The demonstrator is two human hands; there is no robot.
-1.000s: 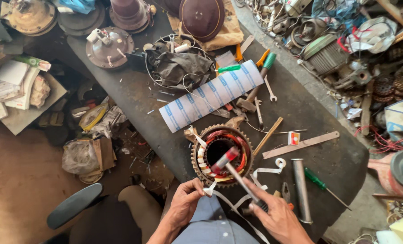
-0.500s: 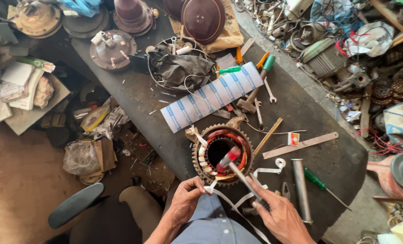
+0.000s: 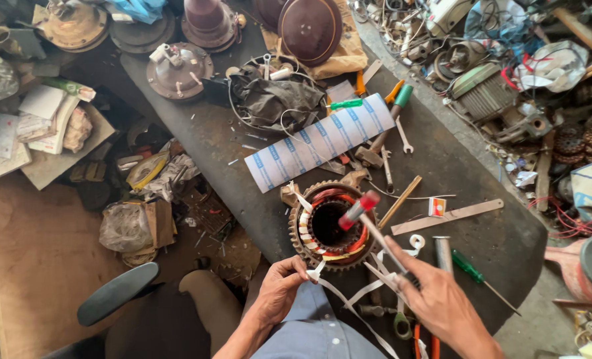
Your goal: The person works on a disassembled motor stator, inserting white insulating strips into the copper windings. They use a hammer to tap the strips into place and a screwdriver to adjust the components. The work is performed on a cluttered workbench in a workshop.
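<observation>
Stator [image 3: 332, 226] with copper windings at near edge of dark counter [image 3: 508, 246], left hand [image 3: 279, 289] pinching white tape strip [image 3: 322, 276] beside it, right hand [image 3: 439, 302] gripping red-headed tool [image 3: 369, 216] angled over its bore, striped paper roll [image 3: 319, 141] behind.

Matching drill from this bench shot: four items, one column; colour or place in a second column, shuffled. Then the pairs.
Items:
1. motor stator
2. rolled sheet
3. screwdriver
4. left hand

Descriptions:
A. green handle, lying right of the right hand
B. pinching a white strip
C. white with blue bands, beyond the stator
D. red-tipped tool poking into its bore

Pairs: 1-D, 2-C, 3-A, 4-B
</observation>
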